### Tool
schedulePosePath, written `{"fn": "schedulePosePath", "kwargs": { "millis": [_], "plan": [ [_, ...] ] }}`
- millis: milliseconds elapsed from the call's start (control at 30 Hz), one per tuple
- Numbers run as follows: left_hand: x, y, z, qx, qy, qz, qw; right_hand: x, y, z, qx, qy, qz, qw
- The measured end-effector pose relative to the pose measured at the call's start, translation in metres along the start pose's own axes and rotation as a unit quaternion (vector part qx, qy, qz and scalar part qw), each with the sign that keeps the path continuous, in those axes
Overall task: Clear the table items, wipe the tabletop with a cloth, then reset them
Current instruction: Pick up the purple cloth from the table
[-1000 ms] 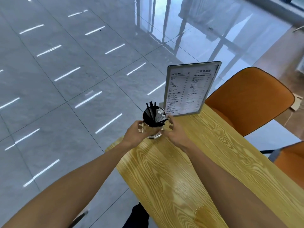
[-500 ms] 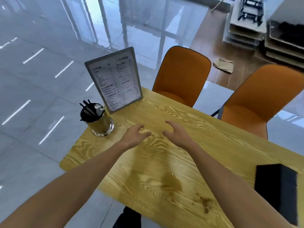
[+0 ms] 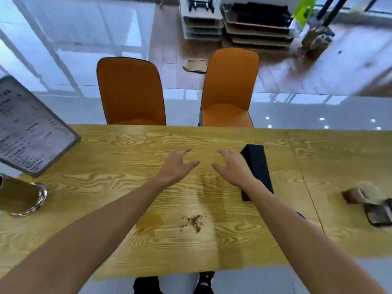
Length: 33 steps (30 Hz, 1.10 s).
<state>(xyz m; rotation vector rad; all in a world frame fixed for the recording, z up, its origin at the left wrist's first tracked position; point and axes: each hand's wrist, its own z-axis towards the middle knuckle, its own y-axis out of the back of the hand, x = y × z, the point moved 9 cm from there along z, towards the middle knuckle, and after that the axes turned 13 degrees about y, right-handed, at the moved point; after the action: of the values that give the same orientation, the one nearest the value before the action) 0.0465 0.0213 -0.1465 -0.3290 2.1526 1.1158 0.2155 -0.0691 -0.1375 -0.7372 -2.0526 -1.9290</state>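
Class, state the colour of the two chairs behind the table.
Orange, both chairs; seen in the head view.

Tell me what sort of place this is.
Probably a cafe or small restaurant: a framed menu stand and a metal utensil holder sit on a wooden dining table, with orange chairs pulled up opposite.

Two orange chairs (image 3: 131, 92) face stacked trays (image 3: 256, 24).

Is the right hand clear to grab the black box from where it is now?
Probably yes: the right hand hovers open just beside the black box, with nothing between them.
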Motion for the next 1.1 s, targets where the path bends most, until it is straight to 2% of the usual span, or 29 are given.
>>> {"fn": "schedulePosePath", "kwargs": {
  "millis": [233,367,533,600,667,767,933,1100],
  "plan": [
    [-0.076,-0.108,0.001,0.069,-0.031,0.016,0.997,-0.106,0.032,-0.077,-0.056,-0.100,0.034,0.993],
    [-0.093,-0.157,-0.003,0.098,-0.013,0.015,0.995,-0.153,0.032,-0.107,-0.079,-0.150,0.101,0.980],
    [-0.105,-0.193,-0.004,0.124,0.010,0.008,0.992,-0.187,0.025,-0.124,-0.075,-0.169,0.139,0.973],
    [-0.107,-0.198,-0.004,0.108,0.018,0.012,0.994,-0.196,0.025,-0.127,-0.075,-0.172,0.143,0.972],
    [-0.108,-0.196,-0.005,0.057,0.024,0.023,0.998,-0.202,0.027,-0.131,-0.080,-0.178,0.150,0.969],
    [-0.116,-0.202,-0.014,0.021,-0.006,0.080,0.997,-0.216,0.028,-0.143,-0.090,-0.198,0.155,0.964],
    [-0.121,-0.265,-0.044,0.169,-0.036,0.108,0.979,-0.251,0.015,-0.190,-0.067,-0.254,0.133,0.956],
    [-0.117,-0.342,-0.076,0.316,-0.011,0.132,0.939,-0.292,-0.012,-0.247,0.025,-0.316,0.070,0.946]
  ]
}}
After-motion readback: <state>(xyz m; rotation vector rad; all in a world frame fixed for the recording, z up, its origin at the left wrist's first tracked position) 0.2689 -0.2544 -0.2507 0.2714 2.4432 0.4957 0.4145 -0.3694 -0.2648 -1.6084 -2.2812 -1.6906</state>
